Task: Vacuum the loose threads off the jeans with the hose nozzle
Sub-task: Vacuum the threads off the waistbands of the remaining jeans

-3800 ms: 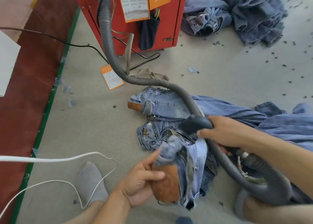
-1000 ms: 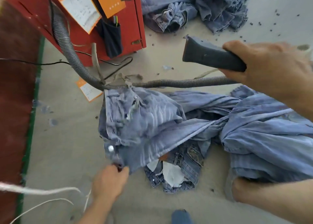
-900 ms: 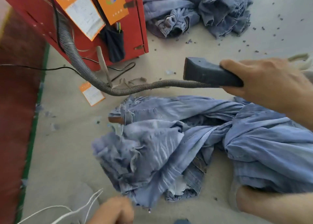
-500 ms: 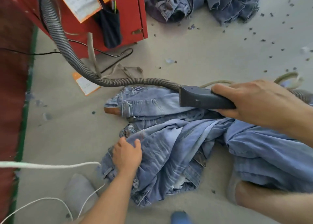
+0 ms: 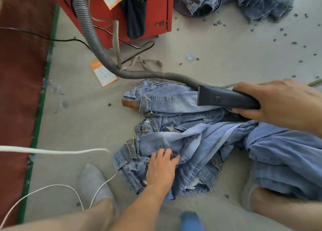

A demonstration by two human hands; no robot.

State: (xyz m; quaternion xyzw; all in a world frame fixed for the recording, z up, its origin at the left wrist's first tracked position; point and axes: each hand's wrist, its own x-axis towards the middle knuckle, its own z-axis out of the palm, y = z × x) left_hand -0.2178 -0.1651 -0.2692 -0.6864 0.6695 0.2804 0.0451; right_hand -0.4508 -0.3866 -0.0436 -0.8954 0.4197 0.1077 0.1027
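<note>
Light blue jeans [image 5: 200, 143] lie crumpled on the grey floor in front of me, waistband to the left, legs trailing off to the right. My left hand [image 5: 161, 169] rests on the near waistband area with its fingers spread on the denim. My right hand [image 5: 278, 103] grips the dark grey hose nozzle [image 5: 224, 98], whose flat mouth points left just above the upper part of the jeans. The ribbed grey hose [image 5: 97, 44] runs from the nozzle up to the red machine.
A red machine cabinet [image 5: 153, 9] stands at the back, with black cables and an orange tag [image 5: 102, 73] on the floor by it. More jeans [image 5: 235, 0] are piled at the top right. White cord [image 5: 52, 151] crosses the left. My socked feet [image 5: 94, 183] flank the jeans. Thread bits dot the floor.
The jeans were flipped and spread out on the floor. My left hand slid nearer along the waistband. My right hand lowered the nozzle from mid-air to just above the denim.
</note>
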